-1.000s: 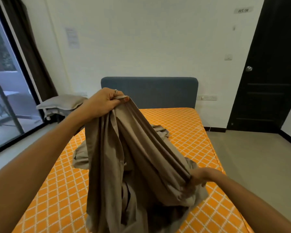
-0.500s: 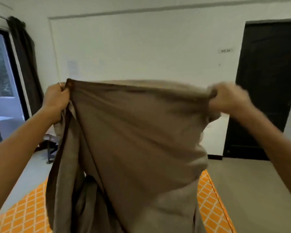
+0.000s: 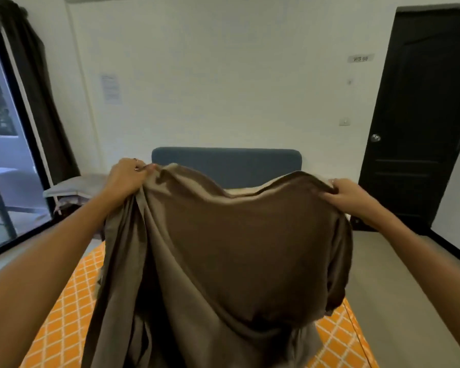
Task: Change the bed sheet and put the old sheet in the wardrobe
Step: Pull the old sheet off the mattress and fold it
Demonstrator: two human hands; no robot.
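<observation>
Gripping the brown sheet [image 3: 245, 251], both hands, left [image 3: 128, 176] and right [image 3: 348, 193], headboard [image 3: 226, 166] half hidden.

Dim, soft (edges warped), window-lit.

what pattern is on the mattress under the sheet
Orange with a white diamond lattice, on the mattress; head view.

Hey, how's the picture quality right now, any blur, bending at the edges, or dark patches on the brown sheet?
Head view: wide-angle bending curves the black door and window frame; the brown sheet is soft with motion blur along its top edge, its middle in shadow; the left hand and right hand gripping it look fairly sharp; daylight from the window, no glare.
</observation>
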